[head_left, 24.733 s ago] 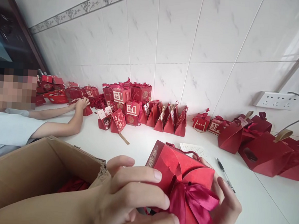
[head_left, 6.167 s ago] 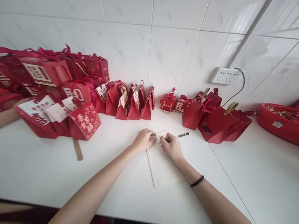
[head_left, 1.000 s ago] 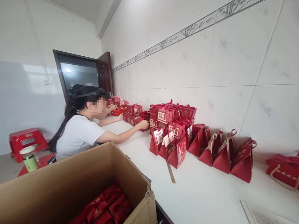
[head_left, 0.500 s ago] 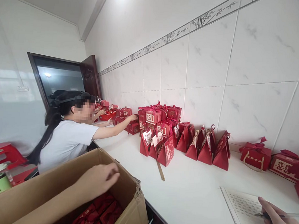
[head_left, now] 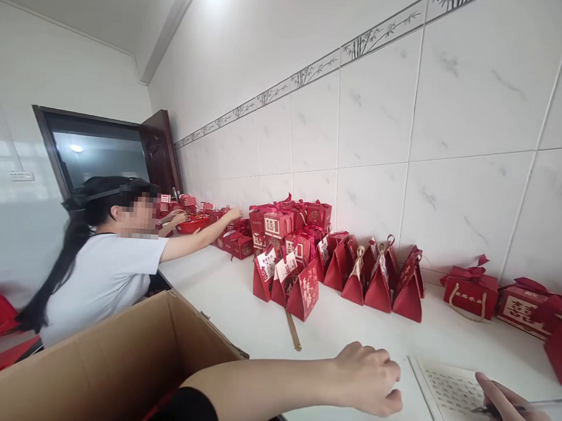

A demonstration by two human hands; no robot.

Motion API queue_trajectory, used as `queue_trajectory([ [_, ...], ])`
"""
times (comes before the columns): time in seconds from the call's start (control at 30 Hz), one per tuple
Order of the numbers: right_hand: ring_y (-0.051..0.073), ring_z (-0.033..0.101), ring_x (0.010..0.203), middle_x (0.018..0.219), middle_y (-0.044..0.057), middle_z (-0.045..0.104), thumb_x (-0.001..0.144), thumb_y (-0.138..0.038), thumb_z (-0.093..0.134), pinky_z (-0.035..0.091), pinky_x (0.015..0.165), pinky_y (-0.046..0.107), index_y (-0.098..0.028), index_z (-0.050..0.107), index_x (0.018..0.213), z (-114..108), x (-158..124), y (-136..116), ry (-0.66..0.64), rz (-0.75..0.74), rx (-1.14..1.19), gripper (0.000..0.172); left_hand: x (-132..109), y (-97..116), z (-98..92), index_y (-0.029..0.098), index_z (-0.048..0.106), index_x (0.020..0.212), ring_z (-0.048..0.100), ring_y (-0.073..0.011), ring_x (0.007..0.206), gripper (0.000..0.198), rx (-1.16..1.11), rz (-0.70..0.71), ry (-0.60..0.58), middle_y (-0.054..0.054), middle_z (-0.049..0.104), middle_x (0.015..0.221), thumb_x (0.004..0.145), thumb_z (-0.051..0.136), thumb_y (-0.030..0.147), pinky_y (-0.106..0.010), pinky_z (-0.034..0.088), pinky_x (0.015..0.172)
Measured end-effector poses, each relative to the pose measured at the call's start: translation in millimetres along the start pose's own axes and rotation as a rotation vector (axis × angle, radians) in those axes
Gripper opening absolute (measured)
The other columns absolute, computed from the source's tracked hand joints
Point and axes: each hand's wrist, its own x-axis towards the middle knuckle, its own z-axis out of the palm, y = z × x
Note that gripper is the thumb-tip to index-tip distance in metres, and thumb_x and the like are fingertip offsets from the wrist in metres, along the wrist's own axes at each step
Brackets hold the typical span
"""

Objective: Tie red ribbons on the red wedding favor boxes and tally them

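Note:
My right hand (head_left: pixel 519 412) is closed around a dark-tipped pen (head_left: pixel 490 411), whose point rests on a page of handwriting in a notebook (head_left: pixel 456 380) at the lower right. Left of the notebook, my left hand (head_left: pixel 368 380) hangs over the white table with its fingers curled into a loose fist, and nothing shows in it. My left forearm crosses the corner of an open cardboard box (head_left: pixel 95 364) and hides most of what is inside; a little red shows there.
Red triangular gift boxes (head_left: pixel 379 283) stand in a group along the tiled wall. Stacked red gift boxes (head_left: pixel 277 223) are left of them. More ribboned boxes (head_left: pixel 471 292) sit behind the notebook. A gold strip (head_left: pixel 294 333) lies on the table (head_left: pixel 250 326). A person (head_left: pixel 98 275) reaches in from the left.
My left hand has swung right, from above the cardboard box to over the table beside the notebook. My right hand still holds the pen on the page. The view has shifted slightly.

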Motion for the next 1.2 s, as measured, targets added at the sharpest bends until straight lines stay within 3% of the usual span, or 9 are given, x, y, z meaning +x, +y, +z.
queue_trajectory([
  [0.1, 0.016, 0.029, 0.039, 0.042, -0.001, 0.029, 0.057, -0.068, 0.052, 0.026, 0.045, 0.034, -0.025, 0.048, 0.052, -1.6, -1.1, -6.1, -0.107, 0.131, 0.041, 0.043, 39.0, 9.5, 19.9, 0.013, 0.058, 0.1, 0.062, -0.0258, 0.083, 0.034, -0.029, 0.016, 0.023, -0.013, 0.062, 0.095, 0.08, 0.043, 0.036, -0.038, 0.049, 0.068],
  [0.2, 0.015, 0.026, 0.039, 0.043, -0.003, 0.025, 0.06, -0.069, 0.048, 0.024, 0.044, 0.032, -0.024, 0.042, 0.052, -1.4, -4.7, -12.5, -0.112, 0.131, 0.062, 0.046, 68.1, 20.9, 37.5, 0.013, 0.057, 0.105, 0.059, -0.026, 0.09, 0.038, -0.127, 0.011, 0.083, -0.013, 0.06, 0.099, 0.081, 0.044, 0.04, -0.04, 0.048, 0.077],
  [0.37, 0.012, 0.025, 0.039, 0.043, -0.005, 0.023, 0.069, -0.068, 0.041, 0.023, 0.041, 0.026, -0.022, 0.039, 0.059, -1.5, -10.7, -20.5, -0.103, 0.14, 0.097, 0.047, 93.2, 36.4, 59.4, 0.017, 0.057, 0.101, 0.057, -0.0206, 0.093, 0.026, -0.411, -0.115, 0.287, -0.007, 0.06, 0.096, 0.082, 0.046, 0.031, -0.034, 0.045, 0.087],
  [0.53, 0.01, 0.019, 0.041, 0.042, -0.007, 0.02, 0.072, -0.069, 0.035, 0.018, 0.043, 0.023, -0.021, 0.034, 0.059, 0.4, -11.3, -24.7, -0.132, 0.14, 0.107, 0.049, 92.6, 40.0, 70.0, 0.018, 0.058, 0.094, 0.056, -0.0165, 0.089, 0.019, -0.626, -0.19, 0.387, -0.006, 0.06, 0.091, 0.081, 0.044, 0.02, -0.03, 0.045, 0.086],
  [0.7, 0.009, 0.018, 0.043, 0.046, -0.008, 0.018, 0.073, -0.068, 0.035, 0.015, 0.043, 0.023, -0.022, 0.032, 0.061, 2.0, -14.2, -31.0, -0.105, 0.118, 0.134, 0.048, 85.6, 37.6, 72.7, 0.018, 0.058, 0.094, 0.053, -0.0175, 0.092, 0.02, -0.605, -0.093, 0.334, -0.006, 0.059, 0.095, 0.077, 0.049, 0.019, -0.032, 0.044, 0.088],
  [0.97, 0.009, 0.015, 0.042, 0.044, -0.009, 0.015, 0.073, -0.066, 0.036, 0.013, 0.042, 0.022, -0.022, 0.028, 0.06, 3.8, -15.0, -35.1, -0.097, 0.089, 0.162, 0.047, 82.8, 39.1, 69.3, 0.018, 0.058, 0.101, 0.05, -0.0219, 0.098, 0.028, -0.561, -0.054, 0.199, -0.008, 0.056, 0.101, 0.075, 0.05, 0.019, -0.039, 0.043, 0.091],
  [1.2, 0.008, 0.018, 0.042, 0.044, -0.008, 0.016, 0.074, -0.064, 0.037, 0.013, 0.043, 0.022, -0.021, 0.028, 0.058, 3.6, -14.5, -30.3, -0.087, 0.111, 0.177, 0.046, 84.0, 36.0, 76.4, 0.018, 0.059, 0.104, 0.051, -0.0217, 0.1, 0.033, -0.537, -0.034, 0.203, -0.008, 0.055, 0.103, 0.072, 0.049, 0.018, -0.037, 0.041, 0.095],
])
